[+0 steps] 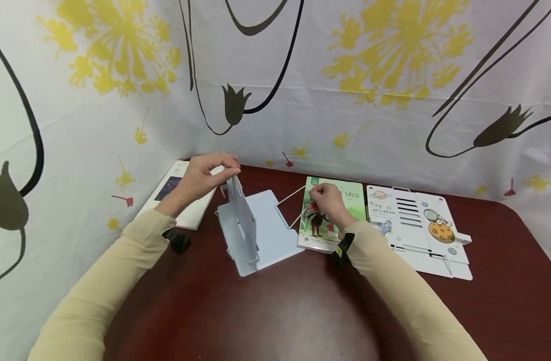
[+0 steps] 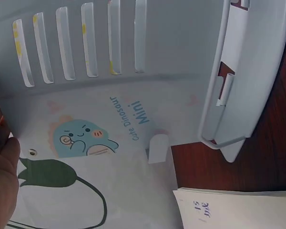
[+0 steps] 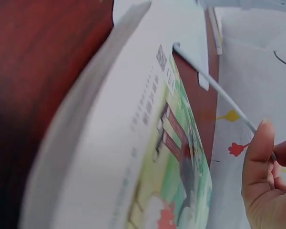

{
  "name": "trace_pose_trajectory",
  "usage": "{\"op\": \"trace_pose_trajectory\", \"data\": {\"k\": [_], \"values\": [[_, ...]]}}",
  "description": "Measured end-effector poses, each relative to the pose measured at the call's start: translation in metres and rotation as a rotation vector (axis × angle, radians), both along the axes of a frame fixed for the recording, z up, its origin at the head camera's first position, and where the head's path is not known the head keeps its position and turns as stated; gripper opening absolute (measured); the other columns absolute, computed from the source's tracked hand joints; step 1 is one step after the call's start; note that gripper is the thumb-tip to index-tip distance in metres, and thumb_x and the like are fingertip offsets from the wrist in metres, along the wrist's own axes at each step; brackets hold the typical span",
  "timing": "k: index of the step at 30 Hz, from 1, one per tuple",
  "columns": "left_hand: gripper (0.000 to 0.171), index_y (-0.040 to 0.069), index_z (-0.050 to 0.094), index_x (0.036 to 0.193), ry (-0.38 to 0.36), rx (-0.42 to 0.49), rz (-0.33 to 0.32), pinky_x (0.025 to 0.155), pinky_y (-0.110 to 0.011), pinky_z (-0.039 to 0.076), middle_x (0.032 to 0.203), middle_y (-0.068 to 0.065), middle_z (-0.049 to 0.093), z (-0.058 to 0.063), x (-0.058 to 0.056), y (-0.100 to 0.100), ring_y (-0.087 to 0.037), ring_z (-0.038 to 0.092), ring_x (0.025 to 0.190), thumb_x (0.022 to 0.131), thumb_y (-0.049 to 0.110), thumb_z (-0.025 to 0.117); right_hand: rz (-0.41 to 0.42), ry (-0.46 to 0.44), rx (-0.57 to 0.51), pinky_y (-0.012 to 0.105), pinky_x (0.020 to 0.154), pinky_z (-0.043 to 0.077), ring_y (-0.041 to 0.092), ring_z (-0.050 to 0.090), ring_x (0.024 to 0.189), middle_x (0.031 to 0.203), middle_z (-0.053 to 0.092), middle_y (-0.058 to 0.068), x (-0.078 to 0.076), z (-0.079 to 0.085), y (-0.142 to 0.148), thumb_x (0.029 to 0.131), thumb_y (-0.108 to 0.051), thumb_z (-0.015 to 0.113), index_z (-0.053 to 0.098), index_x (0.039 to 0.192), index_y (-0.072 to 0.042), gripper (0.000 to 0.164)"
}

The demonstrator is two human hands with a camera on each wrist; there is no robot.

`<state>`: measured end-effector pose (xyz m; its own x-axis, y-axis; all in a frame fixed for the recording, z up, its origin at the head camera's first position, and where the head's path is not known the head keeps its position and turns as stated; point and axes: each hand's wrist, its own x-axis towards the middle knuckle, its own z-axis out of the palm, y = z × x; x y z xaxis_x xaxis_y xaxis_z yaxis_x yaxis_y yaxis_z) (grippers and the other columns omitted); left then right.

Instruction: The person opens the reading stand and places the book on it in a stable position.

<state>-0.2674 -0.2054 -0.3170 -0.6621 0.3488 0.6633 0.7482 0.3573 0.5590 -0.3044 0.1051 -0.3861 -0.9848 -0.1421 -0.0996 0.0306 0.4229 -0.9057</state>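
Nearest, the bench (image 1: 266,316) is reflecting light, its surface looking smooth enough for the stand to slide. Beyond this bare stretch, the pale blue folding stand is sitting on the bench, its base plate (image 1: 275,235) lying flat, its slotted panel (image 1: 245,215) standing steeply up from it. The sheet is looking thin and stiff, probably metal: light to lift, fairly slick, unlikely to crumple, though its hinges may be swinging loosely. From the base plate's right side, a slender wire support (image 3: 217,87) is slanting up; it is looking springy and could be bending if forced, so its far crossbar is offering the better hold. The right hand (image 1: 329,203) is pinching it there between thumb and fingers, above a green book (image 1: 327,230). A printed white stand (image 1: 411,230) is lying folded to the right. Farther back, the left hand (image 1: 200,175) is pinching the panel's top edge, a sensible place for steadying it. Beside it, a white book (image 1: 189,210) is lying; behind everything, a patterned cloth (image 1: 275,130) is hanging.
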Motion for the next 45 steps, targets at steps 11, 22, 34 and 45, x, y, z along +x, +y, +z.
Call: {"op": "trace_pose_trajectory", "data": {"k": [11,22,34,45], "values": [[0.006,-0.005,0.065,0.077,-0.063,0.105,-0.050,0.071,-0.015,0.048,0.085,-0.014,0.067,0.001,-0.004,0.004,0.000,0.058,0.105,0.083,-0.004,0.067,0.038,-0.074,-0.246,0.032,0.076,0.057,0.010,0.065,0.070,0.082,0.062,0.006,0.024,-0.007,-0.002,0.095,-0.011,0.055,0.055,0.106,0.008,0.022],[0.014,-0.008,0.062,0.076,-0.184,0.169,-0.034,0.084,-0.018,0.049,0.085,-0.001,0.065,-0.003,-0.010,-0.001,-0.010,0.059,0.106,0.085,0.003,0.068,0.161,-0.043,-0.126,0.024,0.065,0.056,0.006,0.063,0.065,0.104,0.064,0.024,0.039,-0.020,-0.016,0.091,0.002,0.056,0.062,0.097,0.014,0.014],[0.007,-0.016,0.056,0.075,-0.229,0.202,-0.070,0.084,-0.015,0.049,0.080,0.012,0.062,0.013,0.001,0.008,0.000,0.058,0.100,0.081,-0.015,0.060,0.260,0.019,0.021,0.029,0.063,0.058,0.013,0.066,0.065,0.090,0.068,0.021,0.049,-0.022,-0.035,0.089,0.003,0.059,0.066,0.095,0.010,0.012],[0.008,-0.013,0.056,0.075,-0.268,0.162,-0.069,0.082,-0.014,0.048,0.084,0.013,0.061,0.012,-0.004,0.012,-0.001,0.057,0.101,0.082,-0.013,0.060,0.347,0.063,0.018,0.029,0.064,0.058,0.023,0.069,0.074,0.093,0.068,0.022,0.051,-0.028,-0.046,0.087,0.004,0.062,0.067,0.092,0.010,0.010]]}}
